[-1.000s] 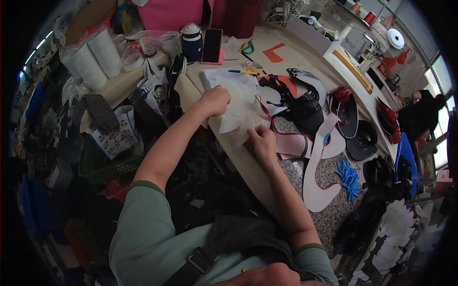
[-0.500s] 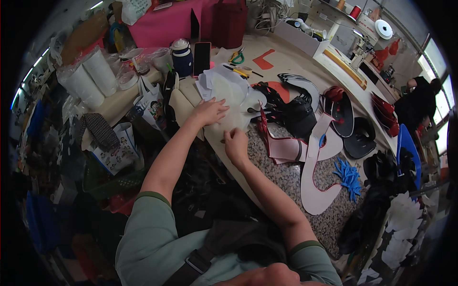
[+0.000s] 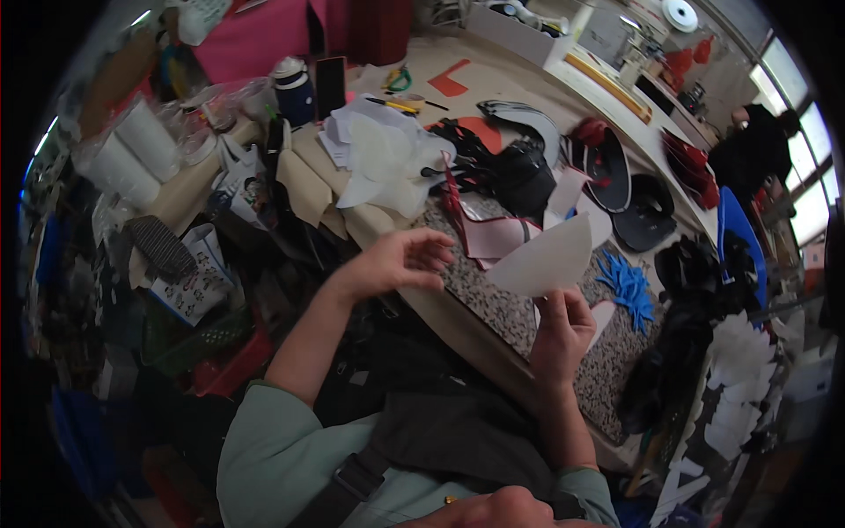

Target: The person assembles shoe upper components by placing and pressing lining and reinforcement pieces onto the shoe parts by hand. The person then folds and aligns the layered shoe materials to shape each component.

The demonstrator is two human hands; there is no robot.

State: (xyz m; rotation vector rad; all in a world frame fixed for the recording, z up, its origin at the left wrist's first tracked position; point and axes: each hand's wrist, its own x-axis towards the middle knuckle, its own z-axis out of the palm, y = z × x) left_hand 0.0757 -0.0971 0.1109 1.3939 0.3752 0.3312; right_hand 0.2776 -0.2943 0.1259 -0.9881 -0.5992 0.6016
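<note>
A thin off-white curved sheet piece [image 3: 553, 257] is pinched at its lower edge by my right hand [image 3: 563, 339], held up over the speckled stone slab [image 3: 493, 304]. Partly hidden behind it lies a long pale curved piece with a red edge [image 3: 565, 195]. My left hand [image 3: 400, 264] hovers empty by the table's near edge, fingers apart and slightly curled. Beyond that hand, a loose pile of translucent white sheets [image 3: 387, 163] rests on the table. A pale piece with dark red trim [image 3: 493, 239] lies between the pile and the held sheet.
Black strappy parts [image 3: 519, 180], dark red and black curved parts [image 3: 607, 163] and blue strips [image 3: 627, 286] lie around the slab. Farther back are a yellow-handled tool [image 3: 393, 106], a phone [image 3: 331, 85] and a dark blue bottle [image 3: 294, 92]. A person [image 3: 753, 150] stands far right.
My right hand has lifted a white sheet piece from the pile and carried it right. My left hand has come off the pile toward me. The view has shifted slightly.
</note>
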